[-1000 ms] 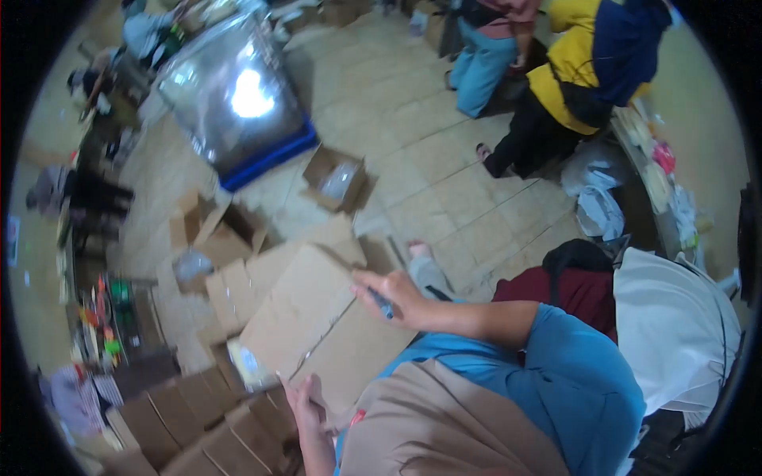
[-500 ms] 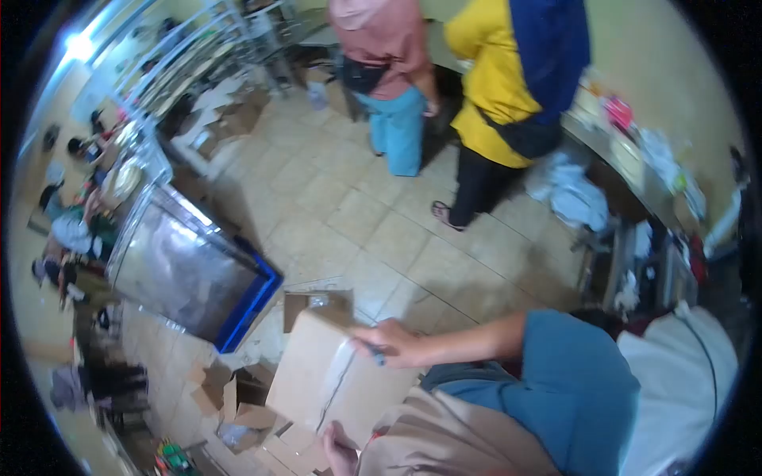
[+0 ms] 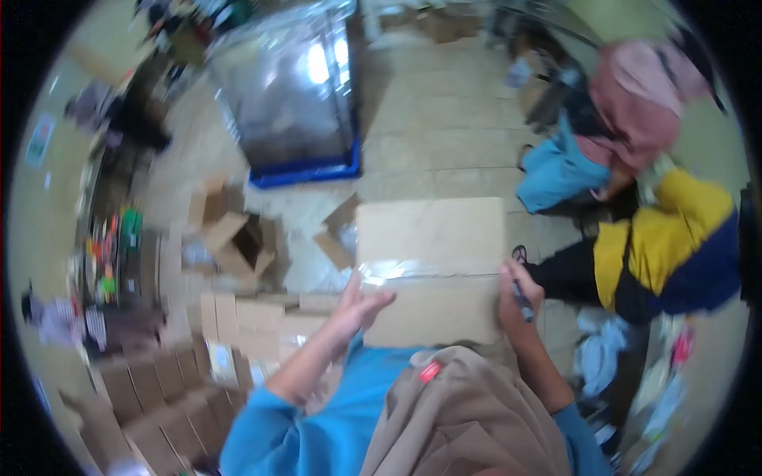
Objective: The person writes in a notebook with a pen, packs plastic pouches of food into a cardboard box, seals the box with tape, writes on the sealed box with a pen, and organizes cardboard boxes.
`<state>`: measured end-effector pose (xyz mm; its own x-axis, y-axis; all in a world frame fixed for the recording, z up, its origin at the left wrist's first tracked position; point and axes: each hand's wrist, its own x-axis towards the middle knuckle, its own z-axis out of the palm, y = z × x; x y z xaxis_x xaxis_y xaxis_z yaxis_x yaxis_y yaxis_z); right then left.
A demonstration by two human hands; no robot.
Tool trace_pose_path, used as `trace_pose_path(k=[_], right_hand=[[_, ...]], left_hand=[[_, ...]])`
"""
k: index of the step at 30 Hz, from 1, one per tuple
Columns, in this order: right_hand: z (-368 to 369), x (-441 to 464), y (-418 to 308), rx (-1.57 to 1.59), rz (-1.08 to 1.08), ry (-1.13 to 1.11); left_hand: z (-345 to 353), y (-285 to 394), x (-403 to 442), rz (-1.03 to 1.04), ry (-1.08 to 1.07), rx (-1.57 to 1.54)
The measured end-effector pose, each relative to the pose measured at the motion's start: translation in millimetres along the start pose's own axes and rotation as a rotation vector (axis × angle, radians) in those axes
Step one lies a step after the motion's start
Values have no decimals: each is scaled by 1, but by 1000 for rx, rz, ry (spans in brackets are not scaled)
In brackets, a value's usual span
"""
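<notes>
A closed cardboard box [image 3: 432,238], with clear tape along its middle seam, is held in front of my body. My left hand [image 3: 359,308] grips its left side, with the thumb over the top. On the right side my right hand [image 3: 520,292] holds the box edge together with a dark marker [image 3: 523,303]. The fingers under the box are hidden.
Open cardboard boxes [image 3: 238,242] lie on the floor ahead left, with closed boxes [image 3: 171,381] stacked at lower left. A plastic-wrapped load [image 3: 294,95] stands on a blue pallet [image 3: 305,173]. Two people [image 3: 635,103] are at the right, near plastic bags [image 3: 601,353].
The view has swung round. The box, earlier tilted at my left, is now level in front of me, with my hands on opposite sides. The marker stays in my right hand.
</notes>
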<state>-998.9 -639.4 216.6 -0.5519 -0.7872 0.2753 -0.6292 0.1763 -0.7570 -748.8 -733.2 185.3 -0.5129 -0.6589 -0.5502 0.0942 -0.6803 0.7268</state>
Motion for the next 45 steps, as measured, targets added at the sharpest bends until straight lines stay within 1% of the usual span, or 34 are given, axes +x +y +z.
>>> trace_pose_path(k=[1,3,4,5,6,7,10,11,12,14,15,16,18,20,22,23,25,26,28,29,30,32,33,35,36,38,40,41,42,43,44,45], right_hand=[[6,10,10,18,12,9],[28,44,29,104,32,41],[39,62,42,118,4,-10],[51,84,53,104,85,-37],[67,114,46,86,165,-58],[76,143,29,20,254,-127],[102,213,51,-5,140,-266],[111,232,45,94,170,-260],[120,251,44,93,158,-297],[141,291,40,148,136,-285],[145,309,31,144,122,-359],[150,326,32,167,96,-414],[170,358,38,170,89,-431],[197,387,15,130,45,-503],[231,414,8,283,78,-578],[250,428,7,319,38,-653],[280,461,7,247,-18,-780],[294,474,1,254,-50,-806],[322,490,-7,304,-178,-903],[334,497,-17,302,-229,-952],[343,504,-23,308,-242,-967],[364,511,-33,394,-257,-1077],[370,513,-41,377,-270,-1087],[377,516,-53,398,-293,-1139],[389,519,-48,420,-287,-1145],[403,533,-40,399,-283,-1142],[418,537,-48,314,-368,-1163],[419,537,-56,296,-368,-1155],[419,535,-69,337,-409,-1198],[418,533,-78,376,-448,-1241],[420,533,-83,368,-449,-1234],[425,531,-89,347,-460,-1235]], left_hand=[[5,4,15,55,-56,-5],[4,24,53,88,-16,76],[-1,27,73,105,31,43],[-9,31,100,197,33,186],[-12,48,123,286,33,337],[-13,69,139,227,-34,186],[-20,79,190,251,57,164],[-20,96,196,215,99,212],[-21,104,208,214,131,189],[-23,122,230,305,191,198],[-22,139,229,259,236,230],[-20,144,232,268,298,214],[-22,156,242,367,358,269],[-28,167,254,404,442,294],[-31,171,267,449,529,182],[-33,182,259,466,619,169],[-23,208,250,445,667,133],[-22,209,256,463,701,117],[-28,200,275,518,819,17],[-30,203,277,577,879,-19],[-31,205,281,584,898,-24],[-29,205,284,516,975,-102],[-30,202,289,521,978,-125],[-33,197,303,581,1134,-45],[-31,198,307,579,1099,-72],[-21,212,301,562,1156,-175],[-26,210,308,564,1138,-209],[-27,210,311,561,1135,-236],[-30,210,313,563,1122,-242],[-33,209,312,586,1090,-287],[-39,209,313,610,1060,-329],[-45,211,313,674,1106,-261]])
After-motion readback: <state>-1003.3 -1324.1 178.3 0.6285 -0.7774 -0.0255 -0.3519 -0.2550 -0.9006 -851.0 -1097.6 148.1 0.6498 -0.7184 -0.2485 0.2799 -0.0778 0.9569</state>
